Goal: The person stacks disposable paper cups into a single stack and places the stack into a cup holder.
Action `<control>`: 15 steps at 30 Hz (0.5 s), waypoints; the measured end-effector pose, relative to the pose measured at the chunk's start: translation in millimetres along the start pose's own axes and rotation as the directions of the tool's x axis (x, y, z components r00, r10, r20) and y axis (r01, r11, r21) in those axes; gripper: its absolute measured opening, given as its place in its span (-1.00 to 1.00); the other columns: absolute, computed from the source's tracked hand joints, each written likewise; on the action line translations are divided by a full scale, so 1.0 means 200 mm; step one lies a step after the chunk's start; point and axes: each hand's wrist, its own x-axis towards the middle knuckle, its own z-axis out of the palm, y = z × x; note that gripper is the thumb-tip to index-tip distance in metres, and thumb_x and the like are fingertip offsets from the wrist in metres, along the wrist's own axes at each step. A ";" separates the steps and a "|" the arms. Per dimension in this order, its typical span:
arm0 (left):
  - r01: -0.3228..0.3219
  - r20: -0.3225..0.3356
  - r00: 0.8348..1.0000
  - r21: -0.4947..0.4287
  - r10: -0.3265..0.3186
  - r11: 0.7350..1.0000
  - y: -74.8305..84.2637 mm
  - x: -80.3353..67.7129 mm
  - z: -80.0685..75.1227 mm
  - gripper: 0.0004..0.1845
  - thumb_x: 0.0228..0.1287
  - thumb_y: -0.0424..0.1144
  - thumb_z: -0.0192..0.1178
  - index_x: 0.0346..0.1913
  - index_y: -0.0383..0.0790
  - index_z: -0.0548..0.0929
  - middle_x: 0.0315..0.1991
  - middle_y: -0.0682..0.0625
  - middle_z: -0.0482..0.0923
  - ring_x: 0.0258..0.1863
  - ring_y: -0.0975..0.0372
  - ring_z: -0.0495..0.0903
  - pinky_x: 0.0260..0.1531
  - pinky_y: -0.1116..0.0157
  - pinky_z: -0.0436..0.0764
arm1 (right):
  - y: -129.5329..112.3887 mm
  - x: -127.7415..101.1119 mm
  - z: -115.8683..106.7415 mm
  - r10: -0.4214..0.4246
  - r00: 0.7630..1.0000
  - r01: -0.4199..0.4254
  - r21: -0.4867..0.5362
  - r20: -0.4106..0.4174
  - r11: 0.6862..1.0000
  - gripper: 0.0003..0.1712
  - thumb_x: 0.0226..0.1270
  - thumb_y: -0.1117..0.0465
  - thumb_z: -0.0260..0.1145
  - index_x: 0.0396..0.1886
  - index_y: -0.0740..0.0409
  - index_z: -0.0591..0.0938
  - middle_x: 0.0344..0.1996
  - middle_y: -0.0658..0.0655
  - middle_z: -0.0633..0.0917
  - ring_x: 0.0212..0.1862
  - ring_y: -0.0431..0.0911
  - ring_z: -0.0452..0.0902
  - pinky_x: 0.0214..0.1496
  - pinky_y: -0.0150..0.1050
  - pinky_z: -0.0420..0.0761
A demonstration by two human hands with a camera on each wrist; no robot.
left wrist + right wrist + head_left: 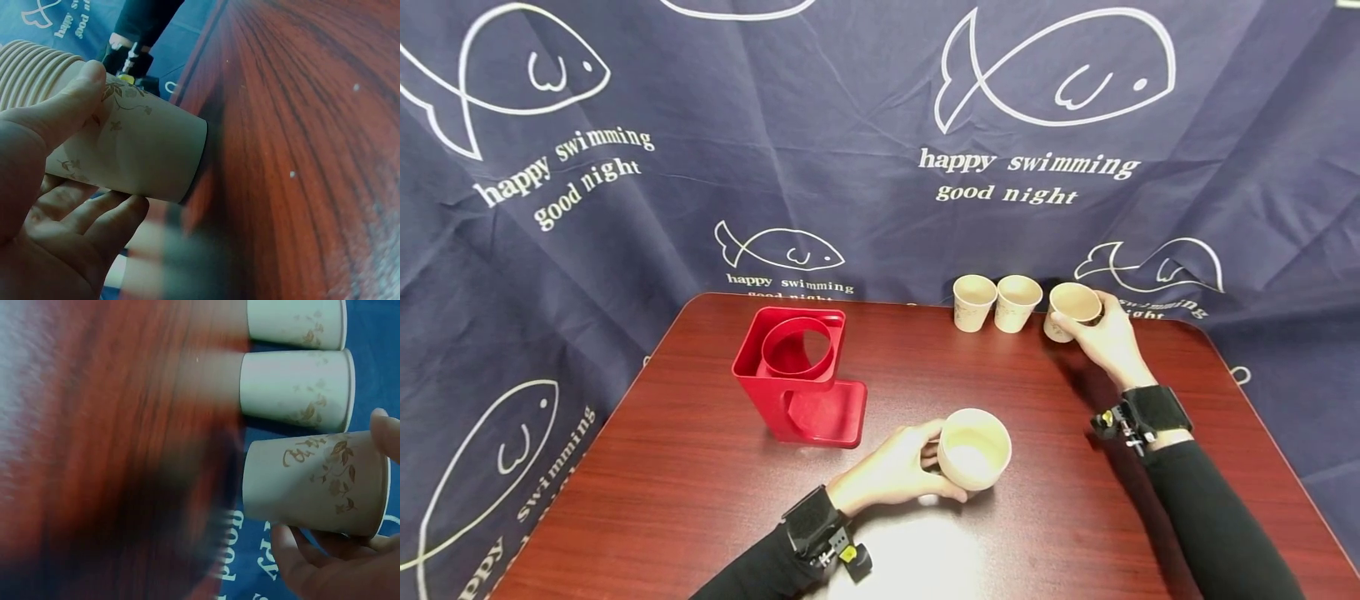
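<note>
My left hand (pixel 897 468) grips a stack of cream paper cups (pixel 974 452) near the front middle of the table. In the left wrist view several nested rims (pixel 31 69) show, with the thumb on one side and fingers curled beneath; the base of the stack is close to the tabletop. At the back right, my right hand (pixel 1111 340) holds a single paper cup (pixel 1074 303) upright between thumb and fingers. Brown leaf prints mark its wall in the right wrist view. Just left of it stand two more paper cups (pixel 972 315), (pixel 1016 317) side by side, mouths up.
A red plastic stand (pixel 775 400) with a round ring on top and a flat base is at the left of the reddish-brown wooden table (pixel 662 492). Behind the table's back edge hangs a blue fish-print curtain (pixel 865 150).
</note>
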 end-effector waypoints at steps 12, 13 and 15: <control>-0.022 0.000 1.000 -0.022 0.022 1.000 -0.01 0.00 0.00 -0.19 -0.01 -0.31 0.63 0.35 -0.16 0.51 0.12 0.00 0.71 0.13 0.39 0.67 0.22 0.43 0.60 | -0.06 -0.21 -0.07 -0.062 0.998 0.061 -0.016 -0.013 0.998 -0.09 0.33 -0.08 0.44 0.47 0.35 0.32 0.27 0.45 0.53 0.26 0.24 0.44 0.29 0.06 0.40; -0.025 -0.001 1.000 -0.025 0.025 0.999 -0.01 0.00 0.00 -0.20 -0.01 -0.31 0.63 0.35 -0.17 0.51 0.12 -0.01 0.72 0.13 0.38 0.67 0.22 0.43 0.60 | -0.08 -0.24 -0.08 -0.068 0.998 0.067 -0.020 -0.017 0.998 -0.10 0.32 -0.08 0.45 0.46 0.33 0.34 0.26 0.43 0.54 0.24 0.21 0.45 0.26 -0.04 0.41; -0.026 0.001 1.000 -0.037 0.026 0.999 -0.01 0.00 0.00 -0.21 -0.01 -0.33 0.63 0.34 -0.17 0.52 0.12 -0.03 0.72 0.12 0.37 0.67 0.22 0.43 0.60 | -0.10 -0.27 -0.10 -0.079 0.997 0.079 -0.020 -0.025 0.997 -0.12 0.30 -0.07 0.48 0.45 0.29 0.37 0.23 0.38 0.56 0.16 0.07 0.48 0.15 -0.26 0.42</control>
